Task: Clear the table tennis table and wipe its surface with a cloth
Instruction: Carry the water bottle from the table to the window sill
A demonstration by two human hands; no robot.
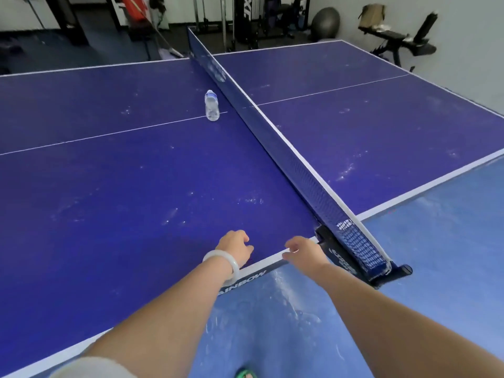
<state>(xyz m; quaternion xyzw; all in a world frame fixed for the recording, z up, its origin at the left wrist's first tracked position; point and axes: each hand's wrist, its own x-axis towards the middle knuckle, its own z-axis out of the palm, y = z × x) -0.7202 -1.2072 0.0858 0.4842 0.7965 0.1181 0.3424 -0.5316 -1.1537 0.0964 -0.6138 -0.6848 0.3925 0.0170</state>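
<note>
Head view: the left hand (236,248) and right hand (304,252) are loosely curled, empty; the bottle (212,105) seems light and smooth, best held around its middle.

Bench (109,186): dark blue table tennis top, white edge lines, thin white centre line, pale smudges scattered across it.
Net (300,165): stretched across the middle, from 11 o'clock to 4 o'clock.
Bottle (212,105): clear plastic, blue cap, upright at 11 o'clock on the centre line, just beside the net.
</note>
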